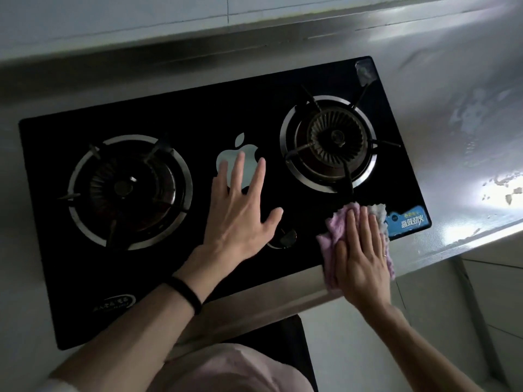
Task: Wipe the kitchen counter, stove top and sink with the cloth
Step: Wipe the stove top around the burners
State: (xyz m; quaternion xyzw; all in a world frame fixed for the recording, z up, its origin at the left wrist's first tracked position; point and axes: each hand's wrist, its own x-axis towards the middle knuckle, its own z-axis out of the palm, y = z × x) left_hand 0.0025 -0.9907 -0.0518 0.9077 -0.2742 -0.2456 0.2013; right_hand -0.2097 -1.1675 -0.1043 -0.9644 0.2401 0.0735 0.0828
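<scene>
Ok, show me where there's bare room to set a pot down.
Free: the counter right of the stove top, and the strip behind it by the wall. Crowded: between left burner and right burner, under the left hand, and the front right corner, where the right hand presses the cloth.

Crumpled pink-and-white cloth (pixel 334 224) lay flat under the right hand (pixel 359 258) on the front right corner of the stove top (pixel 254 108), its near edge lapping the counter (pixel 452 108), stove top was glossy black glass with two burners, counter was grey, wet-streaked at right.
</scene>
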